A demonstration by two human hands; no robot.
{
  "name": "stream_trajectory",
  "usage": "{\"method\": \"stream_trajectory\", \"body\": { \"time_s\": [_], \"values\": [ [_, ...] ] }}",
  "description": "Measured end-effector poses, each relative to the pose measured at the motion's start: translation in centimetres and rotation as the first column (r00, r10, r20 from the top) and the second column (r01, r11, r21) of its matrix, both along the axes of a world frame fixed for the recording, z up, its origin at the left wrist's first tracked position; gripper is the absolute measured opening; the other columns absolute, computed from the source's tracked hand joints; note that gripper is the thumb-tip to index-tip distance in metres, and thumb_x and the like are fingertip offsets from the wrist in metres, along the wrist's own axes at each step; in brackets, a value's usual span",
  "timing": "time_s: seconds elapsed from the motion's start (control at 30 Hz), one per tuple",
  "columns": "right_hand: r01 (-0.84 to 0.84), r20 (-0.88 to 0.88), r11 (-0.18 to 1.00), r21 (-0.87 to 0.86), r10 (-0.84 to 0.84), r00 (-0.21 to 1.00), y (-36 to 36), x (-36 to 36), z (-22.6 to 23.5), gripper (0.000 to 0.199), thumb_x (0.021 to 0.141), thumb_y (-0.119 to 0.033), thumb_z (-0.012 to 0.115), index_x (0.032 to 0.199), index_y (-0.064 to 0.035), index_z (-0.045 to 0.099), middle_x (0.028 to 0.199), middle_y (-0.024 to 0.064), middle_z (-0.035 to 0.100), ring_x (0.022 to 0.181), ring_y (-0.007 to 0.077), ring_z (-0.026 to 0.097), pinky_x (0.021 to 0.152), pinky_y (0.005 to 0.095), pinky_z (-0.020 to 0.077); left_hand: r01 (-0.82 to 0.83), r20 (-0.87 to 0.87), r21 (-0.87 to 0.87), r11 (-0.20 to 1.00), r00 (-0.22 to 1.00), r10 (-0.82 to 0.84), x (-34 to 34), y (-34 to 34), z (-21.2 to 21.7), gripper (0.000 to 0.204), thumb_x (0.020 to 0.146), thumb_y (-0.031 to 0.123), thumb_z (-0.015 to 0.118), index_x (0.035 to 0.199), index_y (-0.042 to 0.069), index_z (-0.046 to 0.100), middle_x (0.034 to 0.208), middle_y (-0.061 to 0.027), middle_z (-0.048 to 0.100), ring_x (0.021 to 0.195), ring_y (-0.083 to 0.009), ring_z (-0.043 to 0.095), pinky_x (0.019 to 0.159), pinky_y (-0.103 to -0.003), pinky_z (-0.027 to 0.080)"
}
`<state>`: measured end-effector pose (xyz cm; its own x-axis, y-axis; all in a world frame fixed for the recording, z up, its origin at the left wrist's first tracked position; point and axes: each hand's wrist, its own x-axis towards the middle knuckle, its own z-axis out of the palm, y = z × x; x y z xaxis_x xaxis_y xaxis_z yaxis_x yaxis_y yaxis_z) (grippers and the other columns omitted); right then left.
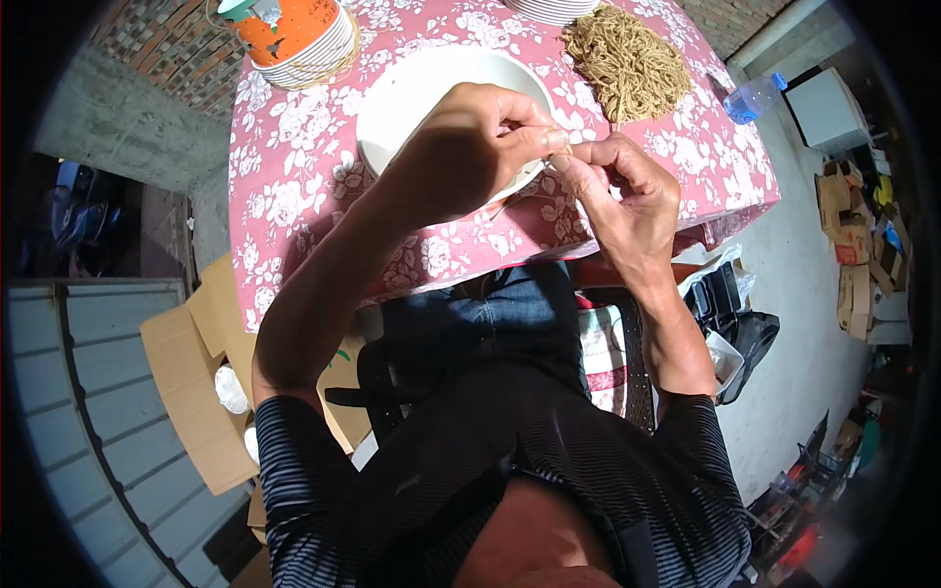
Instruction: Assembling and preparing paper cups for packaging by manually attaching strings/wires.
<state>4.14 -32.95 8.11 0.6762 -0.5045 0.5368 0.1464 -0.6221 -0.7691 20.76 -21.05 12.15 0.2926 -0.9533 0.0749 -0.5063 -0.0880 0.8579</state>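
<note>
My left hand (485, 132) and my right hand (632, 191) meet over the near right rim of a large white bowl (397, 83). Thumb and forefinger of each hand are pinched together, fingertips touching the other hand's. Whatever small, thin thing lies between them is too small to make out. Beyond my right hand, a loose heap of tan cord (627, 64) rests on the table. The bottom of the bowl is partly covered by my left hand and forearm.
A pink flowered cloth (284, 196) covers the table. Orange stacked paper buckets (294, 39) stand at the far left, another white-rimmed stack (554, 10) at the far edge. A clear plastic bottle (755, 98) is at the right. Open cardboard boxes (191, 392) lie at my left.
</note>
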Motion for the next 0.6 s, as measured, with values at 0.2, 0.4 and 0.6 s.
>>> {"method": "stream_trajectory", "body": {
  "time_s": [0.2, 0.4, 0.6],
  "values": [
    [0.02, 0.01, 0.957, 0.289, -0.024, 1.0, 0.7, -0.2, -0.3, 0.01, 0.093, -0.005, 0.077, 0.091, 0.0039, 0.072, 0.068, -0.0042, 0.058, 0.061, 0.001, 0.049, 0.053, 0.0205, 0.0401, 0.005, -0.14, 0.096, 0.995, 0.99, 0.008, -0.2, -0.3, 1.1, 0.025, 0.098, 0.021, 0.071, 0.105, -0.003, 0.074, 0.083, -0.0056, 0.071, 0.083, -0.011, 0.069, 0.078, -0.023, 0.054],
    [-0.003, 0.016, 0.866, 0.501, -0.006, 1.0, 0.5, -0.3, -0.8, 0.008, 0.095, -0.005, 0.074, 0.092, 0.0025, 0.073, 0.068, -0.0051, 0.06, 0.06, 0.0001, 0.05, 0.052, 0.0196, 0.0398, -0.048, -0.26, -0.047, 0.998, 0.965, 0.034, -0.8, -0.3, 0.3, 0.025, 0.09, 0.014, 0.081, 0.107, -0.003, 0.072, 0.096, -0.0079, 0.074, 0.092, -0.0126, 0.072, 0.089, -0.025, 0.057],
    [-0.018, -0.032, 0.87, 0.493, 0.039, 0.999, 1.0, -0.3, -0.5, 0.01, 0.098, -0.006, 0.069, 0.098, 0.0038, 0.071, 0.078, 0.0032, 0.069, 0.066, 0.0061, 0.061, 0.058, 0.0212, 0.0473, 0.01, -0.263, -0.005, 1.0, 0.965, -0.011, 0.0, -0.5, -0.2, 0.025, 0.092, 0.015, 0.079, 0.107, -0.004, 0.072, 0.097, -0.0085, 0.075, 0.092, -0.0114, 0.071, 0.085, -0.024, 0.057]
  ]
}}
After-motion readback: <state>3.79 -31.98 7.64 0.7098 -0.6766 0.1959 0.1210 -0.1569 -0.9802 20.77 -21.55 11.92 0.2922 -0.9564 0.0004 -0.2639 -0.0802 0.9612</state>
